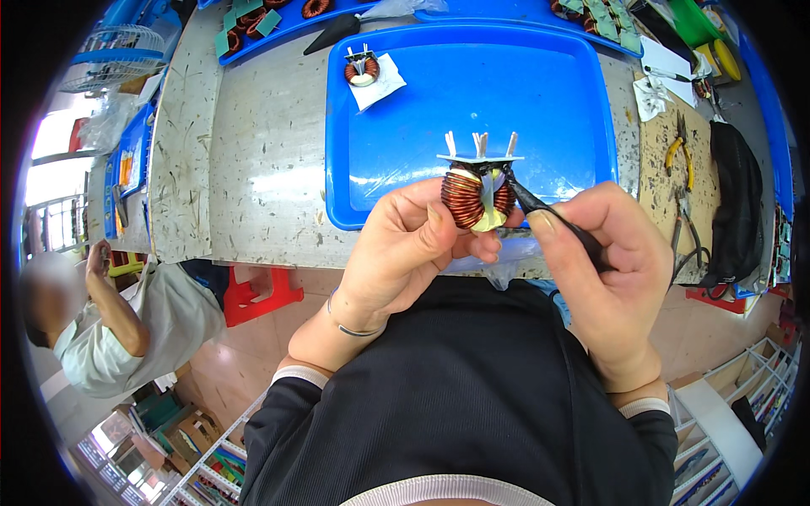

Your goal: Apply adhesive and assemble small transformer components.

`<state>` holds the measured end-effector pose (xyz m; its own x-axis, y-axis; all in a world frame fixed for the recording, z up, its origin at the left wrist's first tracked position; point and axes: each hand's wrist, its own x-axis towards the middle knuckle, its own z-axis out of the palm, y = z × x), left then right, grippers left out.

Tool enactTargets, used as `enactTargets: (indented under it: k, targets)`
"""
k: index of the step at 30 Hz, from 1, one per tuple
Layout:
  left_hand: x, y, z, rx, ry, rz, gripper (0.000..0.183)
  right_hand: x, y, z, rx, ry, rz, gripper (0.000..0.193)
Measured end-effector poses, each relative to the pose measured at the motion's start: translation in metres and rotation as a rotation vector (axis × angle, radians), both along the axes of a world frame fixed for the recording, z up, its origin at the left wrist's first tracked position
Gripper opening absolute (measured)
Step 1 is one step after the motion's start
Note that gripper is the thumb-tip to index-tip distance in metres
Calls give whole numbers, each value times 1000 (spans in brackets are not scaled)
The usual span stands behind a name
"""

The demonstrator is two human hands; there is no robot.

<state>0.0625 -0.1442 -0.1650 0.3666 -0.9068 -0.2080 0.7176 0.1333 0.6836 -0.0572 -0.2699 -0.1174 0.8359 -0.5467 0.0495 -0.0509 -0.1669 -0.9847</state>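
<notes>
My left hand (392, 240) is closed around a copper-wound toroid coil (461, 201), pinching it between thumb and fingers above the near edge of the blue tray (332, 143). On top of the coil sits a thin flat board (481, 158) with several pale pins standing up. Pale yellow tape shows at the ring's middle and bottom. In my right hand (620, 270) is a black tapered applicator (540, 205), gripped between thumb and fingers. Its narrow tip meets the coil's upper right side, just under the board; whether anything comes out cannot be made out.
Another pin-topped coil (362, 71) rests on white paper (388, 83) inside the tray. Further trays with coils line the back. Yellow-handled pliers (680, 152) and a second hand tool (688, 223) lie at the right. Another person (126, 329) sits at the left.
</notes>
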Motion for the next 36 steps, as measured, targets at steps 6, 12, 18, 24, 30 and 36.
enactTargets:
  k: [6, 12, 18, 24, 30, 36]
  targets:
    - [-1, -1, -3, -45, -45, -12, 52, 2, 2, 4, 53, -85, 4, 9]
    - [-2, 0, -6, -83, -47, -10, 42, 6, 4, 3, 109, -95, 11, 8]
    - [-2, 0, -6, -84, -25, -8, 43, 4, 2, 3, 92, -84, 47, 8]
    - [-2, 0, -7, -73, -16, -4, 44, 4, 3, 4, 50, -47, 57, 7]
    - [3, 2, -8, -103, 246, -195, 72, 0, -21, -1, 437, -131, -85, 7]
    - [-2, -3, -7, -116, 538, -317, 84, 13, -25, -9, 505, -110, -119, 26]
